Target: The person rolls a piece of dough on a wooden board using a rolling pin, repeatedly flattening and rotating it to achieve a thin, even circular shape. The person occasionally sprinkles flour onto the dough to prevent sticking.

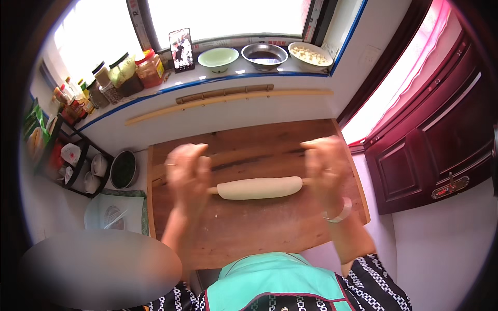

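A pale sheet of dough [259, 187] is wrapped around a thin wooden rolling pin [212, 191] that lies across a large wooden board [249, 233]. My left hand [188, 173] presses on the pin's left end, fingers flat and blurred by motion. My right hand [326, 168] presses on its right end, a pale band at the wrist. The dough roll lies between both hands, near the board's middle.
Two long wooden sticks [228, 98] lie on the white counter behind the board. Three bowls [265, 56] and a phone [181, 49] stand on the window sill, jars [129, 75] at left. A dark bowl of greens [123, 169] sits left of the board; a dark red cabinet [430, 155] stands right.
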